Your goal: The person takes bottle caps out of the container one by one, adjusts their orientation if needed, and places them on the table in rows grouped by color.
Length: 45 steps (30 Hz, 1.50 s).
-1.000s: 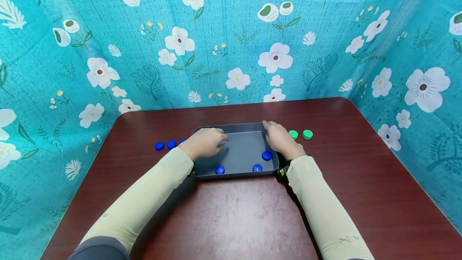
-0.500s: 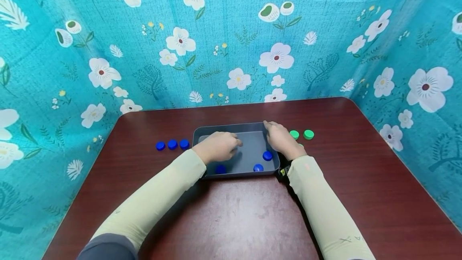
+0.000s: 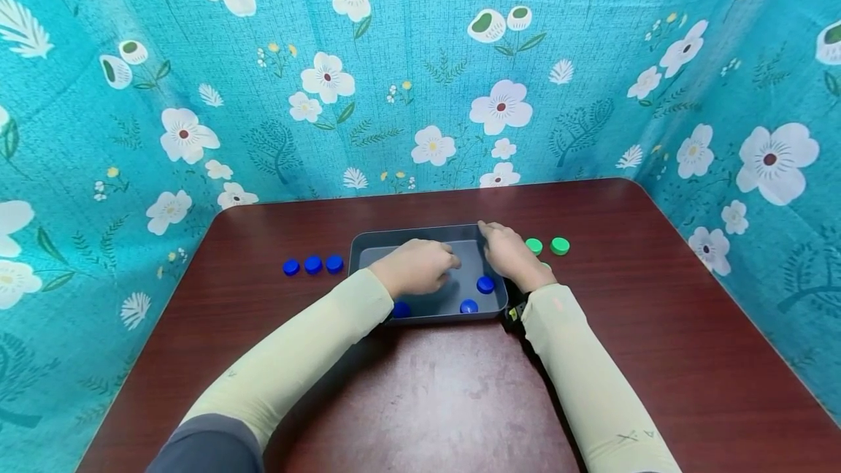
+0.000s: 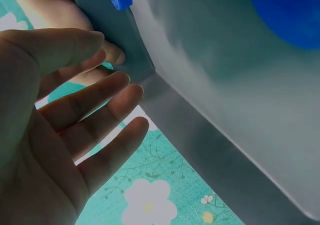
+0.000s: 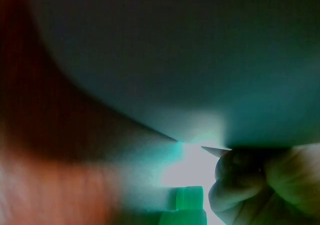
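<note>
Lying on the reddish-brown counter (image 3: 440, 393), the gray tray (image 3: 469, 273) holds blue caps (image 3: 485, 285); above it hovers the left hand (image 3: 417, 267), fingers spread, empty. The right hand (image 3: 512, 255), dimly seen, apparently grips its two-o'clock corner. Floral cloth (image 3: 407, 57) hangs at twelve.

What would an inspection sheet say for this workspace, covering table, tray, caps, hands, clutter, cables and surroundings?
Surface: dark red-brown table, glare in front of the tray.
Tray: grey tray, at least three blue caps inside.
Loose caps: three more blue caps left of it; green caps on the right, one mostly hidden.
Clutter: nothing seen.
Left hand: over the tray, holding nothing.
Right hand: grips the tray's right side near the far corner.
Cables: dark strip beside the right sleeve; cable or shadow, unclear.
Surroundings: teal floral cloth.
</note>
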Motion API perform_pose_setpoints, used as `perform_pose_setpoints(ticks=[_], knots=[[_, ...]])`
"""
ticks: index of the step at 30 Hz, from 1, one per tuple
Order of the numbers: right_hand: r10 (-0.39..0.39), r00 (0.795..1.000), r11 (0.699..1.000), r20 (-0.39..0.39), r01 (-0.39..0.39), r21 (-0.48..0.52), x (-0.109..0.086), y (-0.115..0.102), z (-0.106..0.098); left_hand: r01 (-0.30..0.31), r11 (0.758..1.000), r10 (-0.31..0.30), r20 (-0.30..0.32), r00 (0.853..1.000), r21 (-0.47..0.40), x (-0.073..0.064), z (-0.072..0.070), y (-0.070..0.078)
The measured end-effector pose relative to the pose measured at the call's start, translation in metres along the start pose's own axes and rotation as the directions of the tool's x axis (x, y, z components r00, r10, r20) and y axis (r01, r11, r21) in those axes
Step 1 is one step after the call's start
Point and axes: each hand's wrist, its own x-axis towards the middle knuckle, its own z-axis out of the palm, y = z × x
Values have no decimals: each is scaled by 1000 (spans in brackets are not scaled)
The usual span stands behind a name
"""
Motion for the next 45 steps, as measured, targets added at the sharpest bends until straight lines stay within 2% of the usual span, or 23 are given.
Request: perform_pose_setpoints(ticks=[6,12,16,22,29,37,45], knots=[[-22,999,1000,-24,22,0,0,-2,-2,-38,999,38,8,999,-3,9,-1,1],[0,1000,1000,17,0,12,-6,-4,3,-102,995,101,54,993,13,20,8,5],[4,1000,1000,20,-4,11,-6,-3,4,-131,991,130,47,990,11,25,12,5],[-22,1000,1000,3,22,3,-3,-2,-2,-133,991,132,58,989,8,31,7,6],[-15,1000,1000,10,15,22,-4,-2,-3,-144,989,139,105,985,38,38,11,6],[-26,1000,999,8,25,35,-3,-1,-3,-161,986,155,127,980,40,46,8,9],[-45,999,998,-4,46,48,-3,1,-4,-170,984,157,182,971,61,55,10,14]])
